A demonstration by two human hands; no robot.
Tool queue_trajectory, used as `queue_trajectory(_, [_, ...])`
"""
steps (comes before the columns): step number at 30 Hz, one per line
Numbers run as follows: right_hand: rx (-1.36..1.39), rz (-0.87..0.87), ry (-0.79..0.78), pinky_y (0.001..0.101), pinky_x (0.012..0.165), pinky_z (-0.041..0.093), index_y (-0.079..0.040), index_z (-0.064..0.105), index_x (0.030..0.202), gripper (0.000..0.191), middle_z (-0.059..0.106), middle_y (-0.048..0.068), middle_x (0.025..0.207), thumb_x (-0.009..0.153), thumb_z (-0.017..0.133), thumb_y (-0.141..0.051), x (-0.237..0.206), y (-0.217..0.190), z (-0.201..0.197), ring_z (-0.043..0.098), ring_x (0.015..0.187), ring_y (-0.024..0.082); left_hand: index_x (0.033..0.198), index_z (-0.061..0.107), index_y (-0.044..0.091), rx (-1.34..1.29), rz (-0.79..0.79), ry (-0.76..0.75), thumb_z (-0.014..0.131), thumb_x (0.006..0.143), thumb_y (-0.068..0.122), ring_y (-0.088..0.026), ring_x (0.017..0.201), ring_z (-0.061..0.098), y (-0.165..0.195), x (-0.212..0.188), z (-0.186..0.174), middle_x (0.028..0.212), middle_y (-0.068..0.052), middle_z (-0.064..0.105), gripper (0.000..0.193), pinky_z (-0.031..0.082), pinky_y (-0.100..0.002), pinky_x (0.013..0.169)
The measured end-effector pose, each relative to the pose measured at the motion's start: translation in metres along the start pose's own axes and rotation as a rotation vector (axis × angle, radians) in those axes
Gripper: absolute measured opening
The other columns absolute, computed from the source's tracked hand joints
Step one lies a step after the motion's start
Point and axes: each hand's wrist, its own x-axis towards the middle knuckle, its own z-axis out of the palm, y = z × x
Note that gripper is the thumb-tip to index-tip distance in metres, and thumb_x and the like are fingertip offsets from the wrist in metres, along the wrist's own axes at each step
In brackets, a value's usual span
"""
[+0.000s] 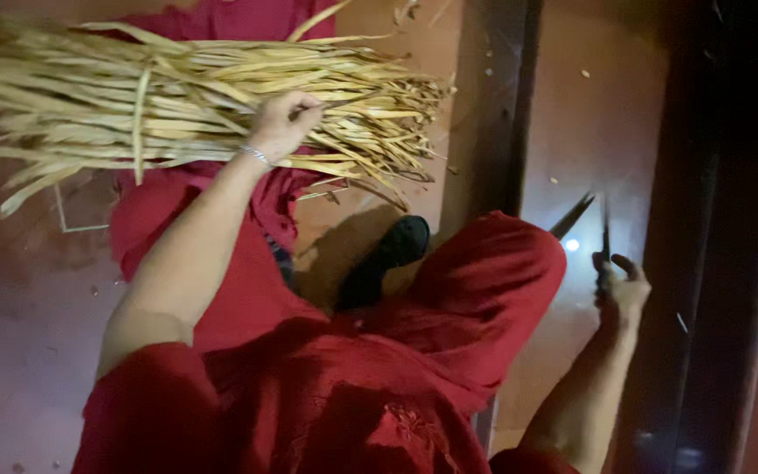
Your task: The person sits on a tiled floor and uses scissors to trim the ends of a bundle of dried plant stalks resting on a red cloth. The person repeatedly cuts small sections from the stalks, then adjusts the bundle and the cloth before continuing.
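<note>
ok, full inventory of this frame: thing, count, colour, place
bundle of dried leaf strips: one, pale yellow-tan, upper left, resting over red cloth
scissors: one pair, dark metal, blades open, centre right
shoe: one, black, centre, on the floor
floor: reddish-brown, glossy, with small scraps scattered on it
wooden post: one, dark, upright, top centre
red garment: one, covers lap and knees, lower centre
bangle: one, silver, on left wrist
left hand: gripping the bundle of dried leaf strips
right hand: holding the scissors by the handles
</note>
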Motion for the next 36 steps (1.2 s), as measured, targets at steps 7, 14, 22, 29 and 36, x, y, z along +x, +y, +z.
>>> queue_trajectory(7, [1.117,-0.393,-0.566,0.0259,0.049,0.039,-0.01,0.064,0.139,0.047,0.048,-0.002,0.071,0.11,0.064,-0.047,-0.069,-0.092,0.037,0.046,0.055,0.011,0.107,0.076,0.012,-0.068,-0.076,0.063,0.069,0.095,0.022,-0.016,0.087,0.074,-0.002,0.01,0.019,0.097,-0.005,0.079,0.017,0.059,-0.032,0.08])
queue_trajectory(14, [1.021,-0.082,-0.85,0.0397,0.061,0.059,-0.013,0.056,0.122,0.064,0.064,0.006,0.09,0.094,0.043,-0.07,-0.177,-0.126,0.207,0.064,0.073,0.022,0.105,0.077,0.011,0.034,-0.042,0.065,0.069,0.095,0.019,-0.023,0.092,0.074,-0.012,0.024,0.039,0.099,-0.011,0.077,0.015,0.057,-0.035,0.082])
queue_trajectory(22, [0.764,0.058,-0.766,0.0255,0.048,0.037,-0.015,0.052,0.121,0.028,0.044,-0.003,0.075,0.105,0.054,-0.038,-0.244,-0.077,0.317,0.043,0.058,0.009,0.104,0.071,0.008,-0.227,-0.032,0.077,0.067,0.09,0.004,-0.01,0.08,0.07,-0.013,0.016,0.046,0.092,-0.004,0.077,0.014,0.057,-0.026,0.071])
queue_trajectory(29, [0.607,-0.257,-0.774,0.0246,0.045,0.037,-0.013,0.053,0.127,0.037,0.047,-0.004,0.068,0.108,0.045,-0.043,-0.225,-0.084,0.339,0.043,0.052,0.008,0.096,0.063,0.005,-0.339,-0.133,0.049,0.07,0.087,-0.002,-0.009,0.071,0.065,0.005,-0.007,0.054,0.082,-0.001,0.069,0.013,0.054,-0.025,0.066])
queue_trajectory(36, [0.487,-0.19,-0.775,0.0268,0.043,0.038,-0.012,0.058,0.125,0.046,0.049,-0.004,0.065,0.102,0.048,-0.05,-0.213,-0.09,0.343,0.045,0.049,0.009,0.096,0.063,0.005,-0.289,-0.006,-0.032,0.075,0.082,0.0,-0.008,0.081,0.067,0.007,-0.029,0.05,0.09,0.0,0.07,0.019,0.058,-0.026,0.074])
